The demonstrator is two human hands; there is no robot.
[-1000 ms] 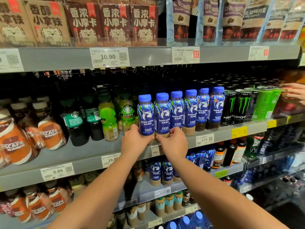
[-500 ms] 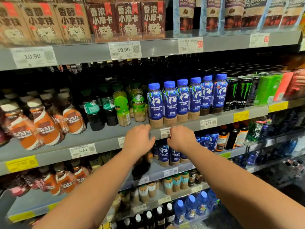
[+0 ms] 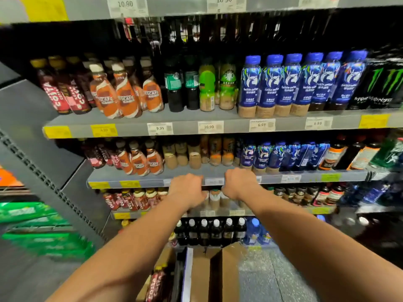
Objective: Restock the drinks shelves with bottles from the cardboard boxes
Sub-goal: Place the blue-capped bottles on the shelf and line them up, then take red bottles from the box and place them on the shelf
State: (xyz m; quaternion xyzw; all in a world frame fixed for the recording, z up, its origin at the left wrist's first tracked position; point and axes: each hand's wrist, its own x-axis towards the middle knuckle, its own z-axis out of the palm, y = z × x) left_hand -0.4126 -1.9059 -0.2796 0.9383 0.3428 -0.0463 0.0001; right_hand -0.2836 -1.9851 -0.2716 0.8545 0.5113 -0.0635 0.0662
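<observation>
Head view is showing blue bottles [image 3: 269, 83] standing in a row at the front of the upper shelf [image 3: 130, 118], between green-capped bottles [image 3: 207, 90] on their left and black cans [image 3: 383, 83] on their right. A cardboard box [image 3: 218, 275] is sitting open on the floor below. The left grip [image 3: 187, 188] and right grip [image 3: 239, 184] are hovering side by side, apart, before the second shelf [image 3: 207, 169]. Their fingers are curling out of sight, so I cannot tell whether they are holding anything.
</observation>
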